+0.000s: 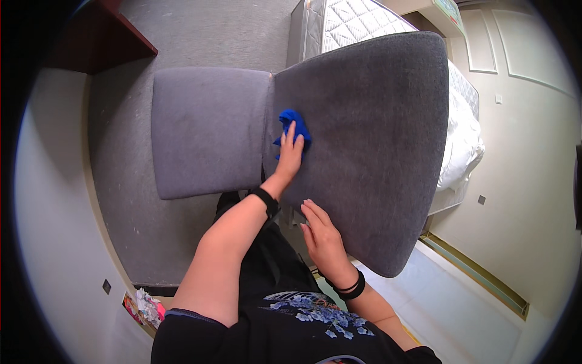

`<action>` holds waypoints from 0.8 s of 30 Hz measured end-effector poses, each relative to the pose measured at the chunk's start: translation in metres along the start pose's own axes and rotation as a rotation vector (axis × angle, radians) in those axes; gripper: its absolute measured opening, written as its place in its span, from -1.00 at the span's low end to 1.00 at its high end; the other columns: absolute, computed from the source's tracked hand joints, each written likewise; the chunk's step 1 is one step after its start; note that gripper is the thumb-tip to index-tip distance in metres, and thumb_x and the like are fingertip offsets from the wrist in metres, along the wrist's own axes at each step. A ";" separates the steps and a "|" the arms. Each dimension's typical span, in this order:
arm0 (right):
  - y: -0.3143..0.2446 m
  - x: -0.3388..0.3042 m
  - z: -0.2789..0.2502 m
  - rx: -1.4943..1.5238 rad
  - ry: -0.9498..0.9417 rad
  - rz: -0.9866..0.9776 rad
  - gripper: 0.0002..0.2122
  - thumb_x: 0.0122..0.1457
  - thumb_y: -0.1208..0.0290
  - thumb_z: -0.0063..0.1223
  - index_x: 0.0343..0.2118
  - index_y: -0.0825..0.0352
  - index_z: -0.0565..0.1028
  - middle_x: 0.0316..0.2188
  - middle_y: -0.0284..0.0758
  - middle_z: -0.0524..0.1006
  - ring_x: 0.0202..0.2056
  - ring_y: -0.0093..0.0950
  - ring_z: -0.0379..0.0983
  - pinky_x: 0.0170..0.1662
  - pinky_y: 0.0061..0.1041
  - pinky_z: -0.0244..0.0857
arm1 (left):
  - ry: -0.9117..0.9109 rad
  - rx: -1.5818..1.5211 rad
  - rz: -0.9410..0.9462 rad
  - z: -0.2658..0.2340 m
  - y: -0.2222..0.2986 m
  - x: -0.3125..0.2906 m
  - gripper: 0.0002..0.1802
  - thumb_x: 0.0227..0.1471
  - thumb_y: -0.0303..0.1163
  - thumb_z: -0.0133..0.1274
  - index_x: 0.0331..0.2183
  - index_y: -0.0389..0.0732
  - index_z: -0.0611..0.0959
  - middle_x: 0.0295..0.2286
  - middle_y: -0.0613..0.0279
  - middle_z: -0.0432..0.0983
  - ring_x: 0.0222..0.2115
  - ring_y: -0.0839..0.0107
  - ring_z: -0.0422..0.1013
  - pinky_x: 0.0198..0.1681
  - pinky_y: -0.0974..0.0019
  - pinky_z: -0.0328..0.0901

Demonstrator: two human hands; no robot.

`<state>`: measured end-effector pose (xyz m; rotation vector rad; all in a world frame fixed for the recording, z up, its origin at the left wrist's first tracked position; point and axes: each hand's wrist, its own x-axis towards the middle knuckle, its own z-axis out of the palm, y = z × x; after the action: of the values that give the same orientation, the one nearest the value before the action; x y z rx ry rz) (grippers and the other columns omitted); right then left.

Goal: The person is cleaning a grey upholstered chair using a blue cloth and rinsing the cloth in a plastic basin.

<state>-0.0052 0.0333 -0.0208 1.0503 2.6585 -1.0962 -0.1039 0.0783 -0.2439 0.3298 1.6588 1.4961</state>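
Note:
A grey upholstered chair stands before me, with its flat seat (209,130) on the left and its wide, darker backrest (370,139) on the right. My left hand (291,155) presses a crumpled blue cloth (294,119) against the inner face of the backrest, close to the seam with the seat. Its fingers lie over the cloth and cover part of it. My right hand (324,236) rests at the near edge of the backrest, fingers stretched out and thumb apart, holding nothing. Black bands circle both wrists.
Behind the backrest is a bed with a white quilted mattress (364,24) and a rumpled white cover (462,142). Dark red furniture (115,36) juts in at the far left above grey carpet (206,30). A pale wall (60,200) borders the left side.

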 end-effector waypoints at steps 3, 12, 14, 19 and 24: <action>0.002 -0.008 -0.002 0.036 0.004 0.001 -0.71 0.07 0.61 -0.06 -0.11 0.51 0.34 -0.09 -0.05 0.36 -0.06 -0.15 0.33 -0.03 -0.34 0.25 | -0.151 -0.107 0.123 0.000 0.047 -0.049 -0.47 0.15 -0.22 -0.18 0.13 -0.13 0.20 0.12 -0.13 0.00 0.16 0.02 -0.07 0.19 0.19 -0.15; 0.006 -0.019 -0.002 0.020 -0.025 -0.077 -0.72 0.04 0.63 -0.05 -0.13 0.46 0.37 -0.15 -0.05 0.40 -0.11 -0.13 0.36 -0.07 -0.32 0.27 | -0.050 0.023 0.159 0.003 0.008 -0.043 -0.47 0.15 -0.25 -0.20 0.14 -0.10 0.18 0.11 -0.17 0.01 0.14 -0.03 -0.04 0.18 0.18 -0.12; 0.002 -0.018 -0.002 0.019 0.033 -0.084 -0.71 0.04 0.64 -0.05 -0.12 0.48 0.35 -0.13 -0.03 0.37 -0.09 -0.12 0.35 -0.06 -0.32 0.27 | 0.008 0.058 0.068 -0.004 -0.025 -0.025 -0.47 0.16 -0.27 -0.22 0.15 -0.10 0.15 0.11 -0.20 0.01 0.12 -0.06 -0.01 0.16 0.17 -0.07; 0.006 -0.021 0.001 -0.004 0.071 -0.115 -0.71 0.05 0.66 -0.07 -0.11 0.49 0.33 -0.13 -0.03 0.36 -0.09 -0.11 0.34 -0.06 -0.33 0.28 | 0.025 0.047 -0.014 -0.010 -0.030 -0.035 -0.45 0.16 -0.21 -0.22 0.16 -0.07 0.15 0.10 -0.16 0.03 0.14 0.05 -0.01 0.18 0.23 -0.10; 0.013 -0.033 -0.005 0.032 0.035 -0.084 -0.75 0.05 0.67 -0.09 -0.16 0.49 0.34 -0.19 -0.04 0.39 -0.15 -0.11 0.37 -0.11 -0.33 0.29 | -0.173 -0.070 0.084 -0.011 0.036 -0.101 -0.48 0.17 -0.22 -0.22 0.14 -0.09 0.19 0.12 -0.06 0.03 0.18 0.07 -0.09 0.19 0.24 -0.16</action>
<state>0.0292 0.0247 -0.0144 0.9798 2.7446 -1.1495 -0.0641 0.0103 -0.1709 0.4815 1.4685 1.5388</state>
